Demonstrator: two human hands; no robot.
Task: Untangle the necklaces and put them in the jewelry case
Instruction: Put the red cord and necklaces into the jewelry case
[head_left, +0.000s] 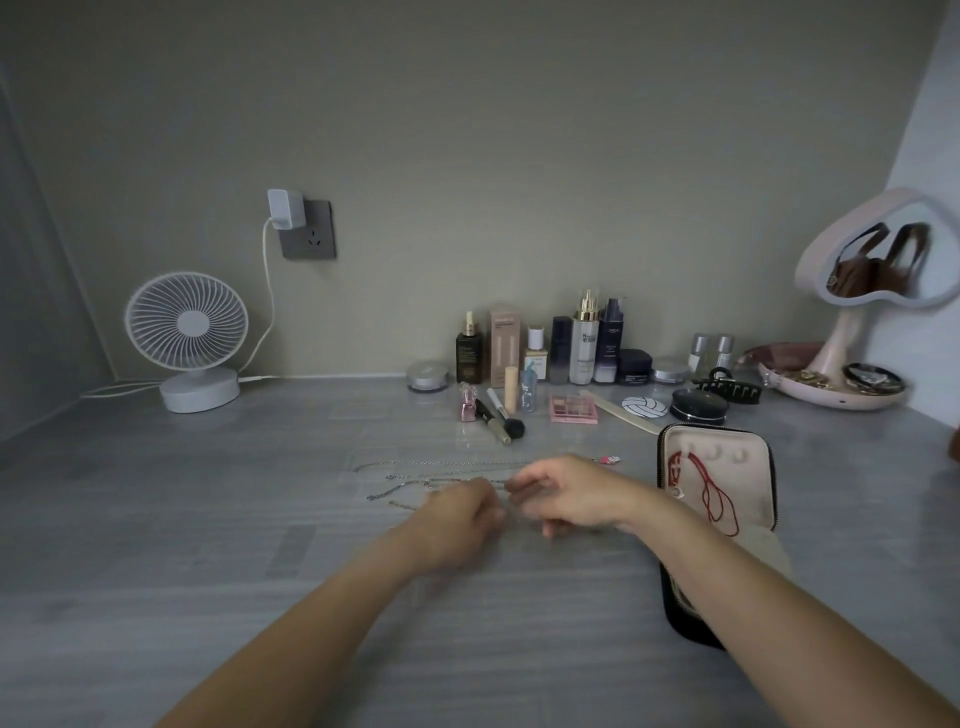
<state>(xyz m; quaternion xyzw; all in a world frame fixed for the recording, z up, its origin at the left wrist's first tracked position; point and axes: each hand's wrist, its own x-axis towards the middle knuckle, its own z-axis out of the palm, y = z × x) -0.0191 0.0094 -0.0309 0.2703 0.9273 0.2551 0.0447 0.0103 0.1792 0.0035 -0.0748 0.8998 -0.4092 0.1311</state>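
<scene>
Several thin silver necklace chains (415, 475) lie strung out on the grey table, running left from my hands. My left hand (460, 519) and my right hand (566, 493) meet over the chains' right end, fingers curled as if pinching a chain; motion blur hides the exact grip. A small pink charm (610, 459) lies just beyond my right hand. The black jewelry case (763, 499) stands open to the right, with a red cord necklace (711, 493) hanging inside its pink lid. My right forearm crosses over the case's lower half.
A row of cosmetics bottles (582, 343), brushes (498, 415), a pink palette (573, 409) and a black hair clip (727, 391) line the back. A white fan (189, 338) stands at the back left, a pink mirror (872, 270) with a tray at the back right.
</scene>
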